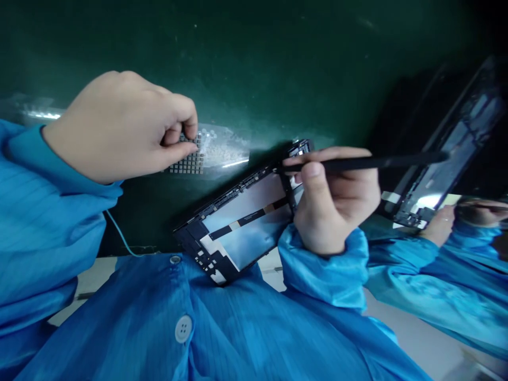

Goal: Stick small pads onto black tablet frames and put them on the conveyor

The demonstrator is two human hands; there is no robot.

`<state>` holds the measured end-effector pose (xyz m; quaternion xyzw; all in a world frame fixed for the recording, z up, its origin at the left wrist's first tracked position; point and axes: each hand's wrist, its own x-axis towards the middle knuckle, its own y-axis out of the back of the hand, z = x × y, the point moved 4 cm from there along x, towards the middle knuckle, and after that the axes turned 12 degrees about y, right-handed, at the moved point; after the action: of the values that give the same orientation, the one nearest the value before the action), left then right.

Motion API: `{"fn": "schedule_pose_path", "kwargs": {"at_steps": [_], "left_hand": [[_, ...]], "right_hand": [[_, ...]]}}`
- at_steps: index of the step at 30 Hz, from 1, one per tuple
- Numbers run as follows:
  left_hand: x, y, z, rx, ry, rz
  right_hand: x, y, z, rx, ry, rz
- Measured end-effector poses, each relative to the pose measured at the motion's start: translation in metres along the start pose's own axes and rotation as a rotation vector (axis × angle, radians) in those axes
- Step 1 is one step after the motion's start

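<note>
My left hand [135, 127] is closed in a pinch over a sheet of small grey square pads [188, 165] on clear film. Whatever is between its fingertips is hidden. A slim black stick-like tool [369, 162] is gripped in my right hand [337, 201], lying nearly level between thumb and fingers. Its left end meets the upper right part of an open phone-like device [246, 222], which shows a dark frame, a shiny panel and a ribbon strip. The device rests tilted at the bench edge against my blue coat, partly covered by my right hand.
A dark green bench top [278, 63] spreads across the back. At right, a co-worker's hand [438, 225] in a blue sleeve holds a similar open device [448, 153]. A thin blue cord [119, 230] runs from my left sleeve to the bench edge.
</note>
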<state>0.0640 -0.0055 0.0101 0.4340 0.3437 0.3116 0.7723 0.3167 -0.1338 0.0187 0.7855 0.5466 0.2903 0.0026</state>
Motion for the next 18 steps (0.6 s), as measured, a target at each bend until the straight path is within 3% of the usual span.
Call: {"fn": "schedule_pose_path", "kwargs": {"at_steps": [4,9,13,18], "left_hand": [[-0.001,0.001,-0.001,-0.002,-0.006,0.036],[-0.002,0.001,-0.003,-0.007,-0.010,0.058],[-0.001,0.001,0.000,-0.009,0.029,0.012],[0.001,0.002,0.000,-0.016,0.096,-0.045]], "right_hand": [[-0.018,-0.003,0.009,0.005,0.028,0.003],[-0.015,0.001,0.006,-0.057,0.059,-0.082],[0.005,0.002,-0.016,-0.114,0.064,-0.237],[0.040,-0.048,-0.019,0.039,0.062,-0.612]]}}
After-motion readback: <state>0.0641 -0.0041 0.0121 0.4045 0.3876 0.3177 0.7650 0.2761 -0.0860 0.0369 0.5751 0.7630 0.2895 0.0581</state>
